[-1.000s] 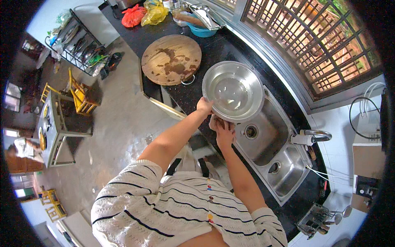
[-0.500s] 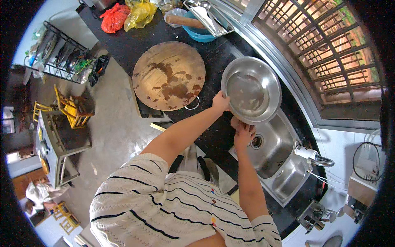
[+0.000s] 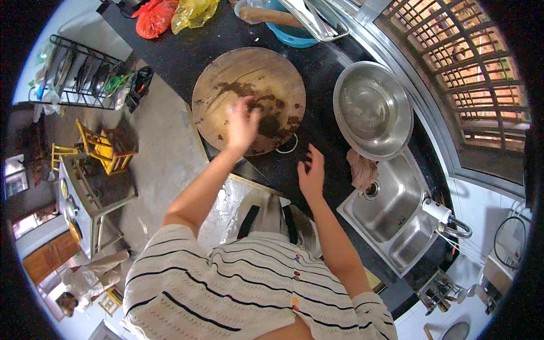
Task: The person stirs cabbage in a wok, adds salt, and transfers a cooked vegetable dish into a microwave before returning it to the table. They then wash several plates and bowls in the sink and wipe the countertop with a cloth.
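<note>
My left hand (image 3: 242, 126) is spread open over the near part of a round wooden chopping board (image 3: 229, 79) stained with dark scraps, on the black counter (image 3: 187, 39). My right hand (image 3: 312, 173) rests open on the counter just below the board, fingers apart, holding nothing. A large steel bowl (image 3: 372, 109) lies on the counter to the right, overlapping the far edge of the steel sink (image 3: 394, 209). A brown rag (image 3: 362, 169) hangs at the sink's left rim, close to my right hand.
A tap (image 3: 447, 218) stands at the sink's right side. A blue basin (image 3: 294, 34) with metal trays, plus red and yellow plastic bags (image 3: 173, 14), sit at the counter's far end. A wire dish rack (image 3: 85, 73) and a yellow stool (image 3: 102, 148) stand on the floor left.
The steel bowl that both hands held above the sink now lies on the counter. My left hand moved left onto the chopping board; my right hand dropped to the counter.
</note>
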The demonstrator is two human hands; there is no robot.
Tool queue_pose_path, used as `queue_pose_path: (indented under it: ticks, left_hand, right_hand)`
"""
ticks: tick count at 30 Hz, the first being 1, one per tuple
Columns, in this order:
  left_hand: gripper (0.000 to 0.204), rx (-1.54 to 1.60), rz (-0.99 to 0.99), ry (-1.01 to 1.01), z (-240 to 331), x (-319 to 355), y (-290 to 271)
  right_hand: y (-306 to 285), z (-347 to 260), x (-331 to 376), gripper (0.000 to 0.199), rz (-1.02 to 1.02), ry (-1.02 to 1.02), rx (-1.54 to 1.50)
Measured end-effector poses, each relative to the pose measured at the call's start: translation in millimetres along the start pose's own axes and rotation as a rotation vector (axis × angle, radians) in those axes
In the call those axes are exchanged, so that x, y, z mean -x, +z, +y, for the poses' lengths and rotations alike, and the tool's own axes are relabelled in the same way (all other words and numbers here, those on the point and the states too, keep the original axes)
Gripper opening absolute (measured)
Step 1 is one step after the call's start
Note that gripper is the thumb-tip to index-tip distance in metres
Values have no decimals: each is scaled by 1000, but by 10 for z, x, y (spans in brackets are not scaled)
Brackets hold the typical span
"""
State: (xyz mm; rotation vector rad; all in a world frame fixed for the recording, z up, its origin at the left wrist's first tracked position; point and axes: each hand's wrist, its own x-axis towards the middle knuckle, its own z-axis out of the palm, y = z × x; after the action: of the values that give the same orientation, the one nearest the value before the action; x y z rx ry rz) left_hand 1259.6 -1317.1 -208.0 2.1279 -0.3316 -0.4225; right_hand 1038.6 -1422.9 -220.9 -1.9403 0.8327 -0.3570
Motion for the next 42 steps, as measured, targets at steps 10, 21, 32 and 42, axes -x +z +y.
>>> queue_pose_path:
  ticks: [10,21,32,42]
  left_hand:
    - [73,567,295,-534,-1125,454,-820]
    - [48,1246,-306,-671,-857,1393,-1098]
    - [48,999,-452,-710,2,3189,-654]
    - [53,922,-675,-666,374,3729,545]
  right_hand:
    - [386,-158,-366,9,-125,813,-938]
    - [-952,-935,1067,12,-294,819,-938]
    - [-1785,-2,2708,14,-27,640,-1063]
    - [-2645,695,3745,17,323,577,-1138]
